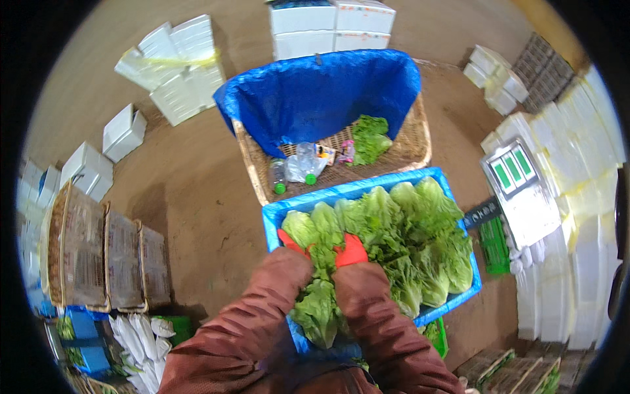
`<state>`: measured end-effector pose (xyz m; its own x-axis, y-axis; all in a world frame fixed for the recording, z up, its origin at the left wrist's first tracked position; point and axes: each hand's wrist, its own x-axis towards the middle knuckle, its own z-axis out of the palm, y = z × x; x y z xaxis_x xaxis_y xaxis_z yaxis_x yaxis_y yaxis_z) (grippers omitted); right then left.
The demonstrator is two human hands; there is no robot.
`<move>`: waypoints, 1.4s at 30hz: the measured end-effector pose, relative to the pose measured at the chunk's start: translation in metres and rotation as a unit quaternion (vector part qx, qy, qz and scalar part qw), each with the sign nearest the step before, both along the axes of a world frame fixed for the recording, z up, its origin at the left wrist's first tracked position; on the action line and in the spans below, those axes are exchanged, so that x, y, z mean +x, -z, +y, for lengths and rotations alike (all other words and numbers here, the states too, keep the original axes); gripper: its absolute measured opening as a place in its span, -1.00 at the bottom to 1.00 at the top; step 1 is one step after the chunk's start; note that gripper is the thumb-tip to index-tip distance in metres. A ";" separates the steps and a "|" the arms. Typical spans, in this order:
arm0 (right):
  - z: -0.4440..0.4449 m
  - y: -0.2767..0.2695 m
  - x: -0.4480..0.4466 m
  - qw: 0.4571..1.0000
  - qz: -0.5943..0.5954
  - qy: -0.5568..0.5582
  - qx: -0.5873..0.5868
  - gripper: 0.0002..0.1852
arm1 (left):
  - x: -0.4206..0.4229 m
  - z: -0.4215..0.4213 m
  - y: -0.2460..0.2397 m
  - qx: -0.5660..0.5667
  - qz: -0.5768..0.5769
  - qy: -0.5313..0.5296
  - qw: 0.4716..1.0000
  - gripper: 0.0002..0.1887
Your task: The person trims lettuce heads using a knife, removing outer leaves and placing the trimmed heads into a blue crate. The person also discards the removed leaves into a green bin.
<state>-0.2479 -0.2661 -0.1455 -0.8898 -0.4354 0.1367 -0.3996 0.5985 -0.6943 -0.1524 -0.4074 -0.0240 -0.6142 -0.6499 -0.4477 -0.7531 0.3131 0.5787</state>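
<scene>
A box lined with blue plastic sheeting (428, 173) stands before me, packed with rows of green leaf lettuce (389, 216). My left hand (294, 242), in a red glove, is at the left end of the box. My right hand (351, 252), gloved the same, is a little to its right. Between them is a lettuce head (323, 258) that both hands hold from its sides; leaves hide some fingertips. Another lettuce head (319, 310) lies nearer to me, between my forearms.
A wicker basket (250, 172) with a blue liner adjoins the box's far side, holding loose lettuce leaves (370, 140) and plastic bottles (307, 160). A digital scale (529, 207) stands at right near stacked white foam boxes (585, 197). Wrapped wicker baskets (86, 246) stand at left.
</scene>
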 end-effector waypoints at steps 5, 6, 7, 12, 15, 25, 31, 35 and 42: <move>-0.029 -0.057 0.004 0.967 -0.197 -0.119 0.113 -0.60 | -0.017 -0.036 0.012 -0.065 0.026 0.057 0.996 0.01; -0.028 -0.067 0.007 0.962 -0.196 -0.133 0.136 -0.58 | -0.023 -0.043 0.016 -0.077 0.038 0.075 0.993 0.00; -0.030 -0.078 0.011 0.957 -0.197 -0.145 0.157 -0.55 | -0.027 -0.053 0.019 -0.095 0.046 0.094 0.990 0.00; -0.008 -0.117 0.035 0.992 -0.094 -0.044 -0.074 -0.58 | -0.057 -0.076 0.019 -0.160 0.134 0.219 0.953 -0.04; 0.040 -0.131 0.101 0.969 -0.040 -0.001 -0.245 -0.65 | -0.071 -0.068 0.023 -0.185 0.154 0.285 0.928 -0.07; 0.553 -0.045 0.434 0.735 -0.181 0.649 -0.075 -0.51 | -0.105 0.113 -0.016 -0.216 0.174 0.439 0.855 -0.13; 0.708 0.041 0.758 0.276 -0.260 0.918 -0.117 -0.17 | -0.019 0.298 -0.007 -0.090 0.098 0.596 0.792 -0.17; 0.691 0.092 0.764 0.287 -0.404 0.854 -0.157 -0.27 | 0.086 0.438 0.007 0.003 0.008 0.680 0.734 -0.19; 0.647 0.092 0.710 0.341 -0.367 0.837 -0.218 -0.45 | 0.232 0.600 0.017 0.159 -0.110 0.798 0.571 -0.16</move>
